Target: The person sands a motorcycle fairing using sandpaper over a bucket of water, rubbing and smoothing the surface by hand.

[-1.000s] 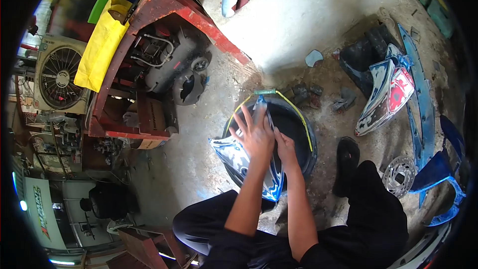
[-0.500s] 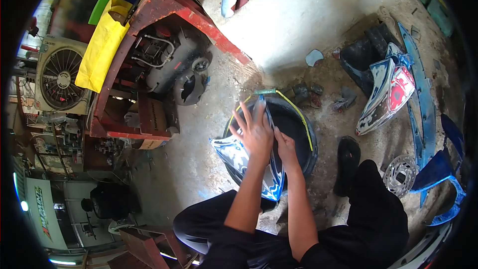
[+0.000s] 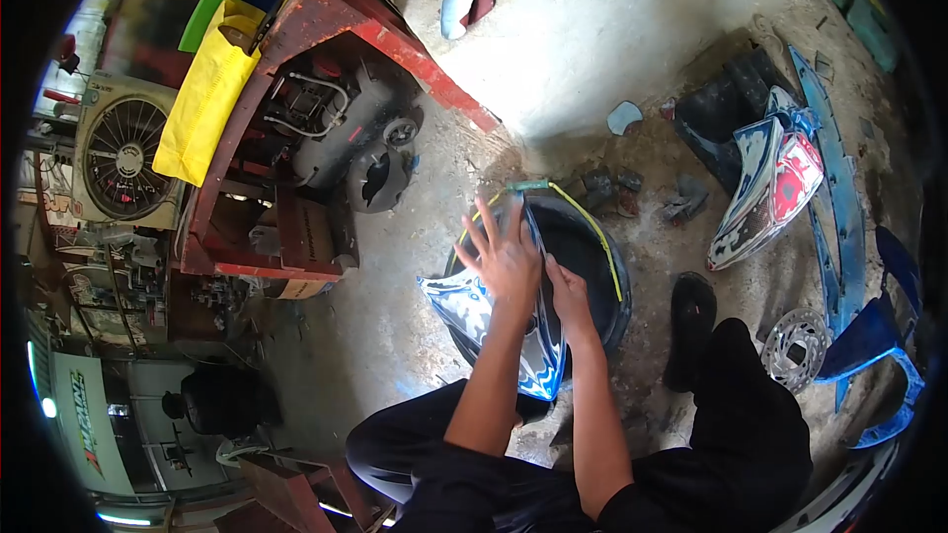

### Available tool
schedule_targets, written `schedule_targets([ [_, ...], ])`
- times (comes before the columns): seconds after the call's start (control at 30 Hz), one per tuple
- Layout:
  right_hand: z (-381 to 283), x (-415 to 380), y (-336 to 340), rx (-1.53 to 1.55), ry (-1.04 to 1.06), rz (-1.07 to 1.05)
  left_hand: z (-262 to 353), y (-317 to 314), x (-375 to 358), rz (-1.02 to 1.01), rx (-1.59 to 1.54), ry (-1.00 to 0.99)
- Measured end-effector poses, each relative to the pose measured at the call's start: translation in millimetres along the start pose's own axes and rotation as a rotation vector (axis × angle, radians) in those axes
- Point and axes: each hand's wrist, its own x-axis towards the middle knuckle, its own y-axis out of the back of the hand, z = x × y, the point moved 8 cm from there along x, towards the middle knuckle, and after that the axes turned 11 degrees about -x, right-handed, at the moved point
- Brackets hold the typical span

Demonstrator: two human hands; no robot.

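Observation:
A glossy blue, white and silver panel (image 3: 541,360), pointed at its lower end, lies tilted over a round black tub (image 3: 617,321). My left hand (image 3: 509,262) rests on the upper part of the panel with its fingers spread. Beside it, my right hand (image 3: 570,294) grips the panel's right edge; its fingertips are hidden. Along the tub's rim runs a yellow strip (image 3: 595,225), with a green piece (image 3: 528,185) at the top.
A patchy red and white panel (image 3: 770,183), blue parts (image 3: 869,341) and a brake disc (image 3: 796,349) lie at the right. At the left are a red metal frame (image 3: 425,69), a compressor (image 3: 346,128), a yellow bag (image 3: 205,99) and a fan (image 3: 128,158).
My left hand's fingers have shifted slightly on the panel. My right hand keeps nearly the same place at its edge. The whole view has moved a little.

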Motion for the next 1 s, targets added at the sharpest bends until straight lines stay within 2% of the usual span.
schedule_targets([
  [0.17,0.8,0.1,1.8,0.03,-0.042,0.022,-2.5,24.9,-72.7,-0.063,0.017,0.047],
  [0.27,11.7,1.4,2.5,-0.01,-0.055,0.003,-4.0,25.3,-53.2,-0.069,-0.001,0.063],
  [0.4,9.7,4.4,3.4,-0.048,-0.002,-0.016,-1.8,4.5,-0.3,-0.028,0.018,-0.012],
  [0.47,5.5,2.8,4.2,-0.081,0.009,-0.008,-0.4,7.5,-2.7,-0.031,0.011,-0.013],
  [0.57,-4.6,0.9,-0.7,0.038,0.039,0.021,-5.9,21.4,-42.7,-0.097,-0.095,0.066],
  [0.67,-9.9,-6.0,2.7,0.013,-0.076,0.015,-9.6,37.2,-79.5,-0.114,0.026,0.069],
  [0.77,0.0,-4.5,0.4,-0.014,-0.095,-0.017,-13.3,33.3,-65.1,-0.083,0.009,0.046],
  [0.9,6.2,3.8,2.2,-0.023,0.012,0.003,-2.8,14.3,-11.4,-0.062,0.005,-0.001],
  [0.93,4.1,3.5,2.9,-0.048,0.043,0.008,0.4,8.0,-6.7,-0.088,0.006,-0.016],
  [1.0,5.1,2.4,3.3,-0.047,0.047,0.009,4.1,12.1,-16.0,-0.015,0.033,-0.055],
])
